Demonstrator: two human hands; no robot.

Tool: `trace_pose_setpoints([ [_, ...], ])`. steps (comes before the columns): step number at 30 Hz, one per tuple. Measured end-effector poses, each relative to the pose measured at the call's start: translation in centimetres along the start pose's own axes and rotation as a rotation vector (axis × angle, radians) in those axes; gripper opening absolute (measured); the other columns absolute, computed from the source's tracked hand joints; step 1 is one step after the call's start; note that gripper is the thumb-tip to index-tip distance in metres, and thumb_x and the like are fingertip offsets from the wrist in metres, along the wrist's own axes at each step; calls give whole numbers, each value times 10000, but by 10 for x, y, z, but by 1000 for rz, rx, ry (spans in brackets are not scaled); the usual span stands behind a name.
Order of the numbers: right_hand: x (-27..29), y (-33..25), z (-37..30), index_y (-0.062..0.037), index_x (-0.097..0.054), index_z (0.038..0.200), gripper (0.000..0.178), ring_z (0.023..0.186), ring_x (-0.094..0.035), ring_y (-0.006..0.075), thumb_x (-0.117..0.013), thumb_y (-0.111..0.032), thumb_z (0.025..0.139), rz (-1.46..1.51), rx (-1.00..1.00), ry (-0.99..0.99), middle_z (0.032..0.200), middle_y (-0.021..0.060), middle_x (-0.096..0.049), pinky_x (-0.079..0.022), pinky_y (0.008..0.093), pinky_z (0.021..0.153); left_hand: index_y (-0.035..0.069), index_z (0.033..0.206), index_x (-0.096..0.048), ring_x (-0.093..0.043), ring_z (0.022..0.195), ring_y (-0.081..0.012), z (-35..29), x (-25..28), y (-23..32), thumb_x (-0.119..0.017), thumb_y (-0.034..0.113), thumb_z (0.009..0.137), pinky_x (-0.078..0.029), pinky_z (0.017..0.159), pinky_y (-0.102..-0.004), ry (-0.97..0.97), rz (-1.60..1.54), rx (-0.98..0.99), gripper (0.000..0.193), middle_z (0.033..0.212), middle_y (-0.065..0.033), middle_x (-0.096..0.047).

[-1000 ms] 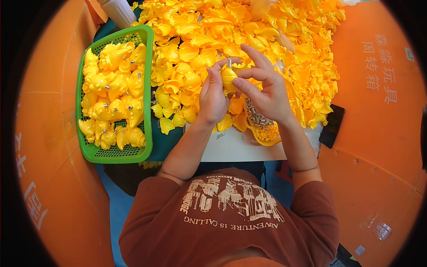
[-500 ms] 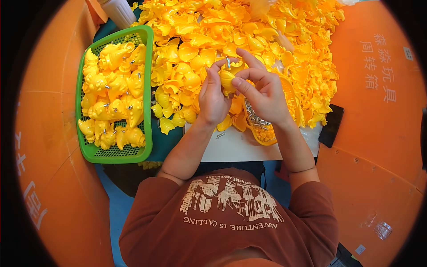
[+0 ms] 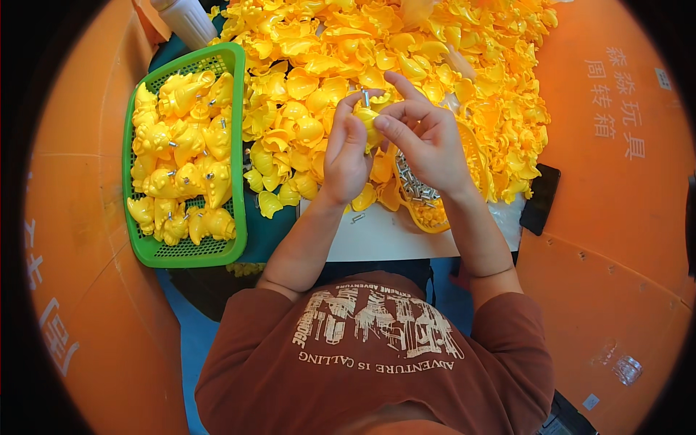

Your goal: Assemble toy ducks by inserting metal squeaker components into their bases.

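Between my two hands is a yellow plastic toy shell (image 3: 368, 125), with a small silver metal cylinder (image 3: 366, 98) standing up at its far edge. My left hand (image 3: 346, 156) curls round the shell's left side, fingers behind it. On the other side, my right hand (image 3: 426, 138) pinches the shell with thumb and bent fingers, its index finger raised. Part of the shell is hidden by the fingers. Just beyond lies a big heap of yellow shell halves (image 3: 326, 43). By my right wrist sits a yellow basket (image 3: 433, 230) of silver metal pieces (image 3: 415, 183) and small yellow parts.
A green basket (image 3: 238, 145) at the left holds several assembled yellow figures (image 3: 185, 138) with metal pieces sticking out. A white bottle (image 3: 190, 23) stands behind it. One loose metal piece (image 3: 357, 217) lies on the white board (image 3: 391, 243). Right of the heap is a dark phone-like slab (image 3: 541, 199).
The shell has turned in my fingers and now shows more of its rounded side. Both hands have shifted very slightly left; the grip stays.
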State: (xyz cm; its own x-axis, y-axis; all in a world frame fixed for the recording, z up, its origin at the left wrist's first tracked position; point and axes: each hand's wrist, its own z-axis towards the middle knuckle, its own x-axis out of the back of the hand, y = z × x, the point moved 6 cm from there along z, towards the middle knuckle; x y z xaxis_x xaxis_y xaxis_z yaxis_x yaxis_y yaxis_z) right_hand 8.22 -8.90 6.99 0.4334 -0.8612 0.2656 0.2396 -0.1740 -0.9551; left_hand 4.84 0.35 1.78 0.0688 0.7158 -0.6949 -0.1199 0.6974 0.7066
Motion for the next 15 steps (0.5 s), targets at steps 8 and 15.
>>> trace_pose_setpoints([
  [8, -9, 5, -7, 12, -646, 784, 107, 1257, -396, 333, -640, -94, 789, 54, 13, 242, 987, 200, -638, -376, 385, 949, 61, 1295, -327, -480, 1082, -181, 2, 0, -4, -287, 386, 979, -408, 890, -310, 73, -122, 3, 455, 1254, -69, -414],
  [15, -2, 3, 0, 31, -639, 813, 108, 1308, -305, 239, -627, -74, 838, 74, -24, 31, 986, 132, -626, -347, 315, 945, 55, 1375, -263, -394, 1206, -229, 3, -8, 4, -255, 472, 959, -301, 1015, -373, 8, -454, 77, 590, 1356, -86, -349],
])
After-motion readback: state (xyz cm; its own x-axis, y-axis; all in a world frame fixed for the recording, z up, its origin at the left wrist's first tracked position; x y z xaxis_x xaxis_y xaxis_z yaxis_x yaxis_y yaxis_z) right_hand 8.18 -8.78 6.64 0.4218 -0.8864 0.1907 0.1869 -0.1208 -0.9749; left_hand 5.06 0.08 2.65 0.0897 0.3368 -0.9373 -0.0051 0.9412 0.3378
